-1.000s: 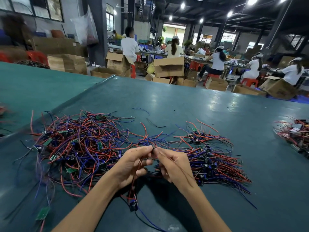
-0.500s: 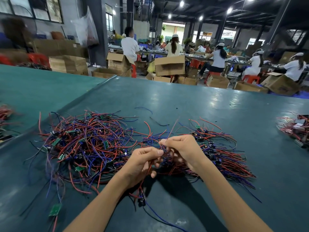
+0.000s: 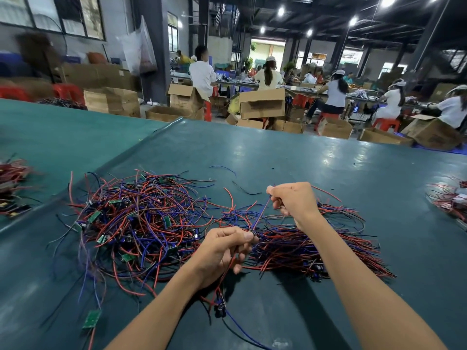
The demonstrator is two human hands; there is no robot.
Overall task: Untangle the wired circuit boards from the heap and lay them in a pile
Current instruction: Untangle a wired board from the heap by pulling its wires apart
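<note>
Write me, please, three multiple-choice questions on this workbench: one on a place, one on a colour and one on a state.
1. Where is the tangled heap, seen from the left hand? A) to its right B) to its left C) in a box
2. What colour is the loose board lying nearest us on the table? A) white B) yellow C) green
3. How is the wire between the left hand and right hand? A) stretched straight B) lying slack C) coiled

Answers: B, the tangle spreads left of that hand; C, its face is green; A, both hands pinch it and it runs straight between them.
</note>
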